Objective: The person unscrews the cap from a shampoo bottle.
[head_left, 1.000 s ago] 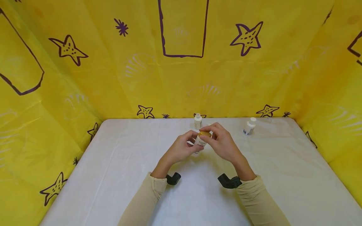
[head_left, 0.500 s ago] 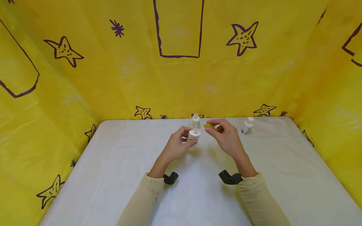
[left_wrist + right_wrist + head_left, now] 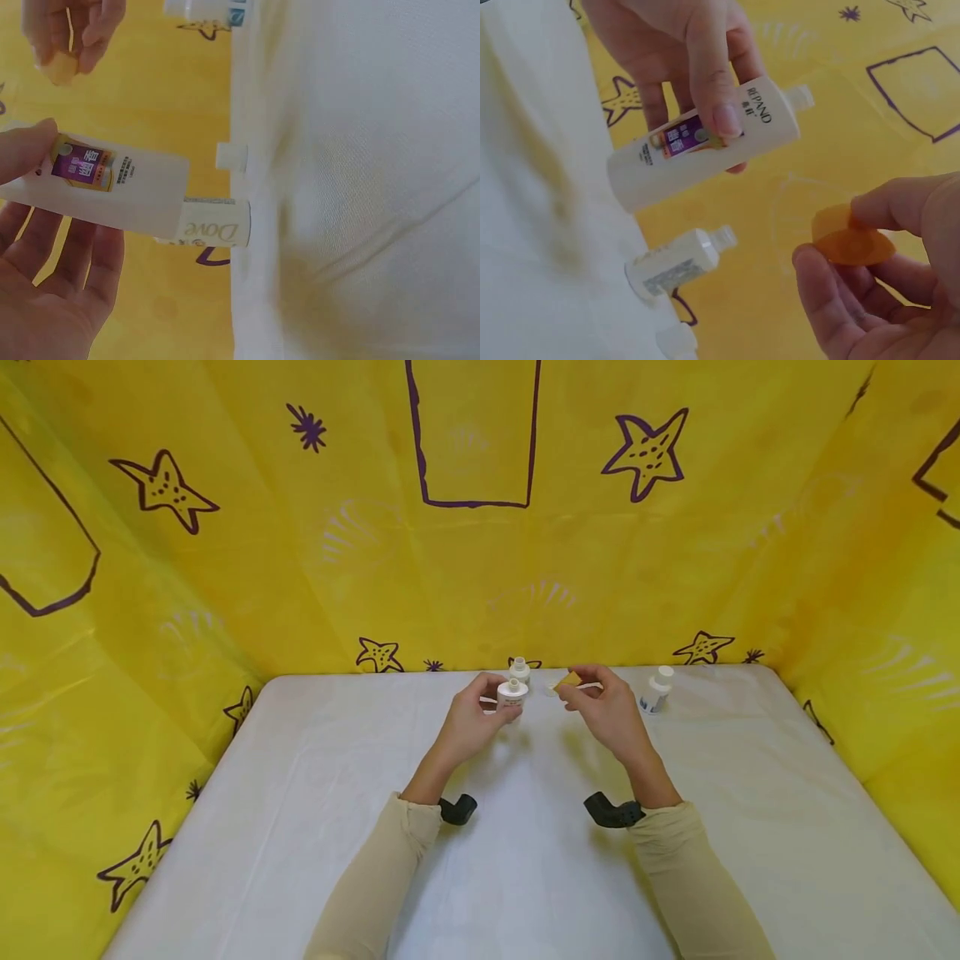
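Note:
My left hand (image 3: 471, 722) grips a white plastic bottle (image 3: 705, 146) above the table, thumb across its purple label. "REPAND" is printed near the shoulder, and the narrow neck is bare. To the right, my right hand (image 3: 611, 718) pinches an orange-gold cap (image 3: 847, 234) between thumb and fingers, apart from the bottle. The cap tilts so that its hollow underside shows in the right wrist view. Behind the held bottle, a smaller Dove bottle (image 3: 217, 225) stands uncapped on the table, partly hidden in the head view. Next to it lies a small white cap (image 3: 231, 156).
Toward the back right of the white-covered table (image 3: 525, 877) stands a white bottle (image 3: 656, 691) with its cap on and blue print. A yellow curtain (image 3: 465, 585) with starfish drawings encloses the back and both sides. Dark wrist mounts (image 3: 613, 811) jut inward from the sleeves.
The right hand has lifted the orange-gold cap off the bottle, moved it right and tilted it. The left hand has moved the bottle slightly left and farther back, near the Dove bottle.

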`<state>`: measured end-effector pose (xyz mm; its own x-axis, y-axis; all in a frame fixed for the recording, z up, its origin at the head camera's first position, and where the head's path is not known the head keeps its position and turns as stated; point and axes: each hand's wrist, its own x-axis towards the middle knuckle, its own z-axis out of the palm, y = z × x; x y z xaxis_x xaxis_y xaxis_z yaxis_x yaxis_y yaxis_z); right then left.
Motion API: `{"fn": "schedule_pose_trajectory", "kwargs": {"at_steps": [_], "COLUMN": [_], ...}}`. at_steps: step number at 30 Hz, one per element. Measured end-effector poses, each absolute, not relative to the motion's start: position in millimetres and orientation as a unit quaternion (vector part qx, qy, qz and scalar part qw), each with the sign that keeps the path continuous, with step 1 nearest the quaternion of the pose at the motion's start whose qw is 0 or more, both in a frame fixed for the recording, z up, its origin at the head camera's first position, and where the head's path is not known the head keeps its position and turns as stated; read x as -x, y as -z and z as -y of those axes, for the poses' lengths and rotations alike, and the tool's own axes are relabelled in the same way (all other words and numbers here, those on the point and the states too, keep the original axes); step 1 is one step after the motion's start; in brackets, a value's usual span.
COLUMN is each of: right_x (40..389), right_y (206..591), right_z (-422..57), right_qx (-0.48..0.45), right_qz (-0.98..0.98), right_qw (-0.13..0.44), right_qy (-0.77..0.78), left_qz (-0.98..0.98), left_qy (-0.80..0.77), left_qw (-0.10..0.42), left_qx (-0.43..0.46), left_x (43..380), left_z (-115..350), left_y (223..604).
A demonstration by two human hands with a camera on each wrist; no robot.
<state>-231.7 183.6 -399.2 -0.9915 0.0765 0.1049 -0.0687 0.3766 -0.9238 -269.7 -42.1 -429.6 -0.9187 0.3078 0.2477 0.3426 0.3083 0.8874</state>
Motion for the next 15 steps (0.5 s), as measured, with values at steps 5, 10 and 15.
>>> {"fn": "schedule_pose_trajectory", "kwargs": {"at_steps": [5,10,15], "right_x": [244,254,269], "right_y": [404,413,429], "right_z": [-186,-187,-188], "right_qx": [0.010,0.014,0.028], "right_qz": [0.845,0.858,0.877], "right_qw": [0.057,0.031,0.002], "right_qy": [-0.532,-0.513,-0.479], "left_qz": [0.816,0.833,0.845], "left_qy": [0.548,0.529,0.515], "left_qw": [0.003,-0.031,-0.038], "left_qx": [0.183,0.158,0.136], "left_x": [279,286,291], "left_z": [37,32,28], "left_y": [431,434,436]}}
